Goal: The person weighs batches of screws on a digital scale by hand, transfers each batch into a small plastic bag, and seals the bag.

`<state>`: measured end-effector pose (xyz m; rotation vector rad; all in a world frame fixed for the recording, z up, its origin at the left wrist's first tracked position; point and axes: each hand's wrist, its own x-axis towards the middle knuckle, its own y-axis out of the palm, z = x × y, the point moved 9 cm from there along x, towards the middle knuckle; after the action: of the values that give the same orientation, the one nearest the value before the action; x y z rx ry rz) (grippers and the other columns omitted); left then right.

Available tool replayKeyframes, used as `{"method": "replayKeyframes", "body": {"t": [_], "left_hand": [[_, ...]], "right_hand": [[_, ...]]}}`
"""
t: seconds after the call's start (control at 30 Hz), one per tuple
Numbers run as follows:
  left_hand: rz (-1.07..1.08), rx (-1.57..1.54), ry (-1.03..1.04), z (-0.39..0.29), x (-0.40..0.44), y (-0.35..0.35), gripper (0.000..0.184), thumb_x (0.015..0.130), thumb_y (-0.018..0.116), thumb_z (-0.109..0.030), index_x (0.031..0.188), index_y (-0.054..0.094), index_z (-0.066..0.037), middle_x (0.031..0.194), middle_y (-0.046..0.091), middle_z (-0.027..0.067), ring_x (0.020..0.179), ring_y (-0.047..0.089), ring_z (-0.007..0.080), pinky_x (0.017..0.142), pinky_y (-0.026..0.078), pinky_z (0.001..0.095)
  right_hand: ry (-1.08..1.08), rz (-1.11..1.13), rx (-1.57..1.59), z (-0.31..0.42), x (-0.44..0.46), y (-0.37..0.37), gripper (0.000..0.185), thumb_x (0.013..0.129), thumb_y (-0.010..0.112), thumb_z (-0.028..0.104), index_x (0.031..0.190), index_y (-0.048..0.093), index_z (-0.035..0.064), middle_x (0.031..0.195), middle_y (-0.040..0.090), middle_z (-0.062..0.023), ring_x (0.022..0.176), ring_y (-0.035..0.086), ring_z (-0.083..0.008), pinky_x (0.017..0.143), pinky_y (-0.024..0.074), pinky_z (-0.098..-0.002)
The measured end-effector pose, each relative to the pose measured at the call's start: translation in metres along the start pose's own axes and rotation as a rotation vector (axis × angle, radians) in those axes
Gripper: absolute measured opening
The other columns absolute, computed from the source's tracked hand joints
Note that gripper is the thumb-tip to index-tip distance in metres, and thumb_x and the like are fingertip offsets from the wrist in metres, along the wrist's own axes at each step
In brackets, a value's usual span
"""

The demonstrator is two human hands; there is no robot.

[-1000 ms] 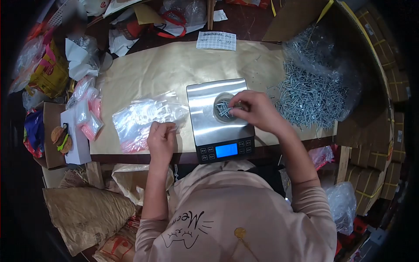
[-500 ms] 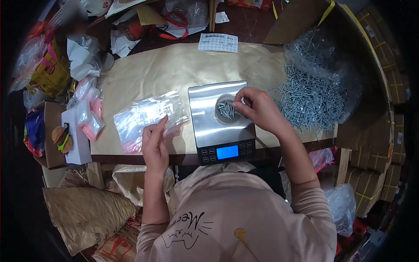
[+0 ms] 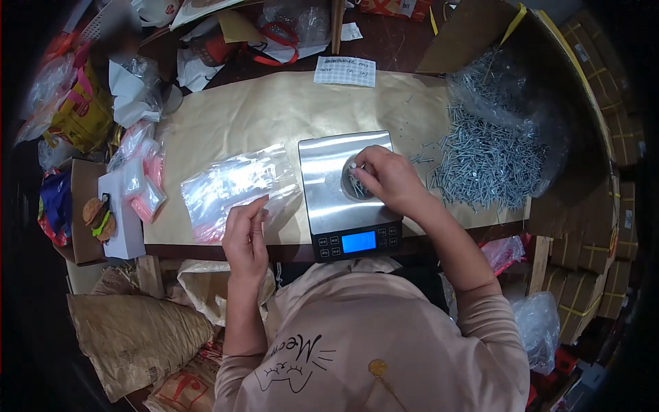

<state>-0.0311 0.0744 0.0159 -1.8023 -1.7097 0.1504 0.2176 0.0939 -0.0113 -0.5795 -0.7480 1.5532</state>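
A kitchen-type scale (image 3: 317, 199) with a steel plate and a lit blue display bears a small round dish of screws (image 3: 357, 187). My right hand (image 3: 388, 177) is over the dish, thumb and fingers pinched on a screw (image 3: 353, 165) at its rim. Left of the scale, clear plastic bags (image 3: 230, 184) with pink edges lie in a flat stack. My left hand (image 3: 247, 237) rests at the near edge of the bags, fingers bent and close together; whether it grips anything is hidden. A large heap of screws (image 3: 480, 161) lies to the right.
Brown paper (image 3: 240, 103) covers the tabletop. A handwritten label sheet (image 3: 345, 71) lies at the back. Packs of small bags (image 3: 143, 182), a burger-shaped toy (image 3: 98, 218) and a white box (image 3: 118, 237) stand left. A large open carton (image 3: 573, 199) borders the screw heap.
My right hand has moved up from the dish, then back over it to the left, and a screw now shows at its fingertips. My left hand has shifted slightly left on the bags.
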Motion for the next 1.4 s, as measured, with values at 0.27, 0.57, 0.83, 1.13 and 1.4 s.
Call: {"method": "replayKeyframes", "body": {"t": [0.27,0.57,0.83,1.13,1.4], "left_hand": [[0.048,-0.109,-0.120,0.005,-0.008,0.004,0.006,0.082,0.068,-0.002,0.080,0.064,0.000,0.069,0.058,0.0056,0.059,0.054,0.0123,0.056,0.043,0.0245],[0.342,-0.201,0.022,-0.048,0.005,0.048,0.017,0.081,0.068,0.000,0.098,0.068,0.000,0.080,0.066,0.0082,0.063,0.059,0.0128,0.058,0.047,0.0258],[0.411,-0.368,-0.057,-0.058,0.002,0.064,0.020,0.076,0.071,0.002,0.079,0.052,-0.003,0.080,0.051,0.0070,0.073,0.052,0.0149,0.067,0.043,0.0260],[0.147,-0.170,0.194,-0.050,0.009,0.023,0.026,0.065,0.072,0.003,0.061,0.048,-0.007,0.090,0.056,0.0100,0.095,0.055,0.0269,0.084,0.041,0.0372],[0.273,-0.085,0.254,-0.062,0.014,0.028,0.018,0.071,0.073,-0.002,0.071,0.055,-0.005,0.107,0.061,0.0176,0.120,0.049,0.0397,0.103,0.033,0.0454]], "right_hand": [[0.276,0.046,0.942,-0.039,-0.009,-0.006,0.016,0.089,0.062,0.019,0.094,0.059,0.0049,0.075,0.059,-0.0017,0.065,0.054,-0.0086,0.056,0.0426,-0.0232],[0.237,0.427,1.128,0.019,-0.008,0.011,0.027,0.095,0.048,0.028,0.093,0.059,0.0035,0.071,0.056,-0.0016,0.053,0.045,-0.0061,0.045,0.0330,-0.0188],[-0.127,0.242,0.876,0.057,-0.011,0.000,0.016,0.090,0.064,0.019,0.086,0.063,0.0032,0.073,0.058,0.0031,0.068,0.048,-0.0041,0.064,0.0400,-0.0210],[-0.203,0.020,-0.038,0.021,-0.005,-0.004,0.015,0.079,0.067,0.014,0.093,0.066,0.0085,0.061,0.053,-0.0057,0.054,0.050,-0.0144,0.052,0.0391,-0.0304],[0.059,0.120,0.136,0.008,-0.006,-0.015,0.016,0.076,0.065,0.015,0.091,0.063,0.0071,0.074,0.062,-0.0121,0.064,0.062,-0.0277,0.060,0.0483,-0.0391]]}}
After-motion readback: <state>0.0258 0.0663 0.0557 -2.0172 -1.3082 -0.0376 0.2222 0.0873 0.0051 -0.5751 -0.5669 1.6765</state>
